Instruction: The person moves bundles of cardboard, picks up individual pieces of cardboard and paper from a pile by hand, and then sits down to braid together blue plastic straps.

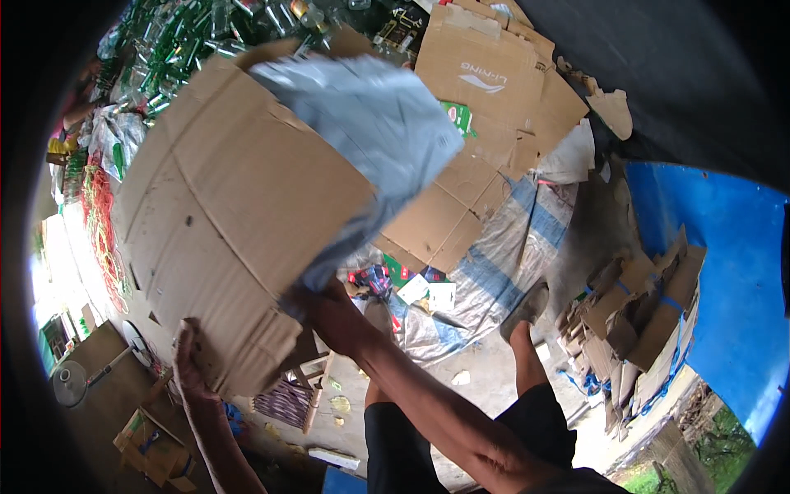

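A large brown cardboard box is raised before me, with light blue plastic sheeting spread from its right side. My left hand supports the cardboard's lower left edge, thumb on its face. At its lower right edge, my right hand grips the bunched end of the plastic; the fingers are partly hidden. Beyond lie flattened cardboard sheets on a striped woven plastic sheet.
Green glass bottles are heaped at upper left. A tied cardboard bundle leans by a blue panel at right. Below the box stand a low woven-seat stool and a fan. A person is partly visible at far left.
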The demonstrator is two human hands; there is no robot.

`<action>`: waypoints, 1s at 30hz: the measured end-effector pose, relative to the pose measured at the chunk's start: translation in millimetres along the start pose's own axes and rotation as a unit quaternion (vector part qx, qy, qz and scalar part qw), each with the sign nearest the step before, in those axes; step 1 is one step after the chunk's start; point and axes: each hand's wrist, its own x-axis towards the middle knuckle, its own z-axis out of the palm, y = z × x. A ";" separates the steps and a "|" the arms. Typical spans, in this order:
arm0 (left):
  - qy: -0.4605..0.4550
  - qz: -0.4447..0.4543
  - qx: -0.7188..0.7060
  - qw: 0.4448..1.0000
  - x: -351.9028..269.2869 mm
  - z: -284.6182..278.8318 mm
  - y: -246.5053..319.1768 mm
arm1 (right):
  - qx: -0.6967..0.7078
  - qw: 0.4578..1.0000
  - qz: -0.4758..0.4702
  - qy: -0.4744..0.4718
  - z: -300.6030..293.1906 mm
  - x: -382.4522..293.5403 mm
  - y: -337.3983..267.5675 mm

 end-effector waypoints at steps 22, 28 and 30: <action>-0.262 -0.232 0.005 0.937 -30.5 174.5 -211.2 | -0.435 0.802 0.283 0.296 -371.5 -77.4 -2.3; -0.213 -0.376 -0.071 0.899 -164.7 186.1 -248.6 | -0.395 0.819 0.206 0.362 -400.1 -100.3 -1.4; -0.176 -0.431 -0.102 0.879 -191.8 195.3 -246.9 | -0.443 0.805 0.218 0.329 -420.1 -89.6 3.6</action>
